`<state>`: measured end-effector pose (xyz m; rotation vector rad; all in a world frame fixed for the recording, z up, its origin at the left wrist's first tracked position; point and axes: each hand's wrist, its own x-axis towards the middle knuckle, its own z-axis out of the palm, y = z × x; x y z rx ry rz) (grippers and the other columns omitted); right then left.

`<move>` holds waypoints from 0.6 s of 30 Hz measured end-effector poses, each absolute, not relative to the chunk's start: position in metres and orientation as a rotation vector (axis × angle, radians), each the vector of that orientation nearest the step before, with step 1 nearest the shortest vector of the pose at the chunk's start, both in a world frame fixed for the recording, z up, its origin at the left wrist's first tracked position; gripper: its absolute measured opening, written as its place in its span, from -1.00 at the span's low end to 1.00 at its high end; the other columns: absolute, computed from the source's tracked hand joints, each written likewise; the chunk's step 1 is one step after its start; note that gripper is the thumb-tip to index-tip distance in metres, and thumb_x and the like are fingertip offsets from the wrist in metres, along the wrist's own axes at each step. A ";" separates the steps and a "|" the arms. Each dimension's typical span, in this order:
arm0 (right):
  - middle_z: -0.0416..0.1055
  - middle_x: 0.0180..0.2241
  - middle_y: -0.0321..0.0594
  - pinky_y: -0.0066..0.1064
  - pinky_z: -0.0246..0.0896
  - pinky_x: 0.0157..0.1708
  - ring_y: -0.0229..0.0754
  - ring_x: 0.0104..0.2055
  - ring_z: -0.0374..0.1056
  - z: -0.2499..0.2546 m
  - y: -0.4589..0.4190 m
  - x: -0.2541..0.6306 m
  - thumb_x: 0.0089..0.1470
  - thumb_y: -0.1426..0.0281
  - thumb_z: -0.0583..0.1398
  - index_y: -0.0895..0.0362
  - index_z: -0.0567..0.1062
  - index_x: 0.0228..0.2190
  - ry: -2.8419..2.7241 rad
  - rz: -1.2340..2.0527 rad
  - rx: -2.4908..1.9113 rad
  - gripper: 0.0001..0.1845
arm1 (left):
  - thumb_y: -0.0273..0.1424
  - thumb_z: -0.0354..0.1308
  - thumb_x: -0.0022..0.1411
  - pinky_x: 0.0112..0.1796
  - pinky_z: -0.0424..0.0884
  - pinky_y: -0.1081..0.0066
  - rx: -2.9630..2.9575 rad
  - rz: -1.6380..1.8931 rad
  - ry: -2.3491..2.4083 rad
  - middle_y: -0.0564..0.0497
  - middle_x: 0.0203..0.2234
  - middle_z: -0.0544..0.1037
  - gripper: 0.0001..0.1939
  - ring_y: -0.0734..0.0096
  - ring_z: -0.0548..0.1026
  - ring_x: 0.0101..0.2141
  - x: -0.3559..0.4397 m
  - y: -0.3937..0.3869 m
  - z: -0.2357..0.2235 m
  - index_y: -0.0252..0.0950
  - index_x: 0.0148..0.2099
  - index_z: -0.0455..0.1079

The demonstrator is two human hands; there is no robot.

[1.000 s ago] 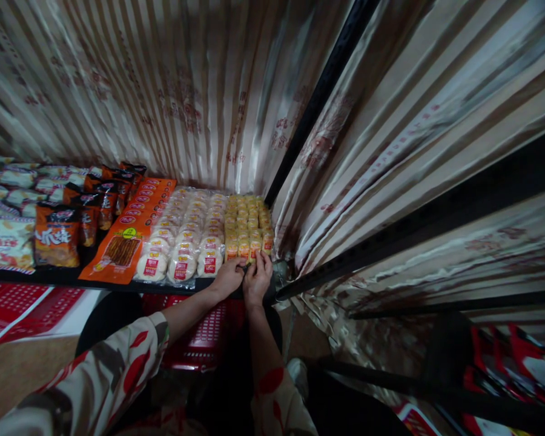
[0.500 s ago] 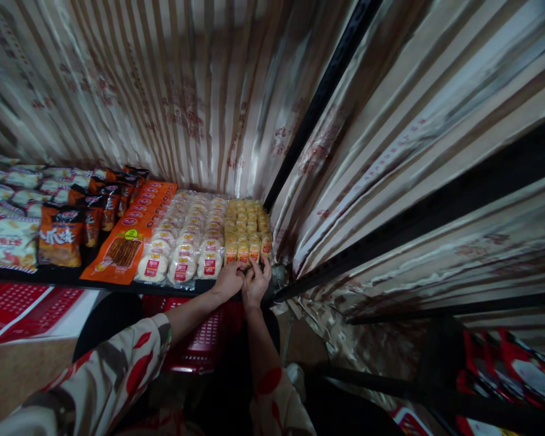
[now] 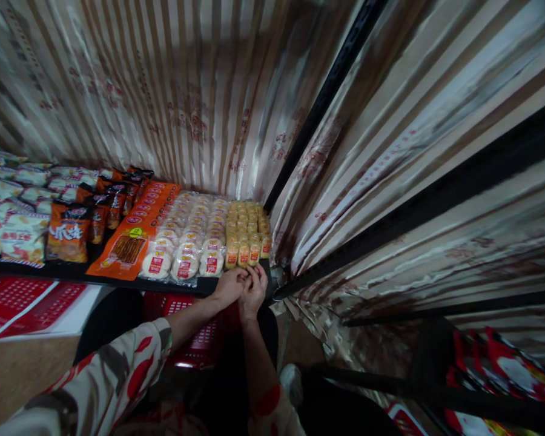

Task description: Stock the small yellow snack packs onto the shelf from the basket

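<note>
At the front edge of a dark shelf [image 3: 249, 278], my left hand [image 3: 231, 287] and my right hand [image 3: 253, 292] meet, fingertips close together. The left fingers are bent inward and closed; anything between them is hidden. My right fingers are bent but apart, with nothing visible in them. Just beyond lie rows of small yellow-wrapped snack packets [image 3: 243, 245], a short gap from my fingers. To their left stand rows of round white cakes in clear wrappers [image 3: 184, 264] with red labels.
Farther left are a flat orange snack bag [image 3: 126, 248], orange-and-black bags [image 3: 68, 233] and pale bags [image 3: 22, 236]. A striped curtain [image 3: 200, 109] hangs behind. Dark metal bars [image 3: 418, 200] cross on the right. Under the shelf sits a red basket [image 3: 195, 348]. Red packages [image 3: 504, 369] lie lower right.
My hands have drawn back slightly from the yellow packets, toward the shelf's front edge. The right fingers have left the packets' fronts. The view has shifted a little.
</note>
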<state>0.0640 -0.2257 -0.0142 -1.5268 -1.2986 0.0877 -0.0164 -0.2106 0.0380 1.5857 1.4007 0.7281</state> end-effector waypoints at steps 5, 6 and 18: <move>0.28 -0.08 -0.03 -0.28 0.25 -0.10 -0.17 -0.06 0.28 -0.018 -0.248 0.051 0.10 0.42 -0.04 0.16 0.46 -0.20 -1.256 0.193 -1.491 -0.67 | -0.53 -0.04 0.09 -0.31 0.30 0.52 1.615 0.700 1.443 0.03 -0.42 0.54 -0.80 0.49 0.43 -0.39 -0.022 -0.226 0.037 -0.31 -0.37 0.43; 0.29 -0.08 -0.03 -0.28 0.26 -0.11 -0.17 -0.06 0.28 -0.019 -0.253 0.049 0.11 0.40 -0.03 0.16 0.45 -0.18 -1.254 0.200 -1.485 -0.67 | -0.53 -0.05 0.09 -0.32 0.29 0.53 1.610 0.698 1.452 0.04 -0.43 0.53 -0.80 0.51 0.42 -0.40 -0.023 -0.229 0.036 -0.31 -0.38 0.42; 0.40 -0.19 -0.06 -0.21 0.22 -0.09 -0.14 -0.09 0.30 -0.047 -0.301 0.020 0.15 0.33 -0.04 0.15 0.44 -0.21 -1.338 0.200 -1.477 -0.68 | -0.49 -0.15 0.16 -0.31 0.27 0.48 1.750 0.724 1.515 0.05 -0.51 0.42 -0.77 0.47 0.38 -0.42 -0.056 -0.270 0.001 -0.27 -0.47 0.28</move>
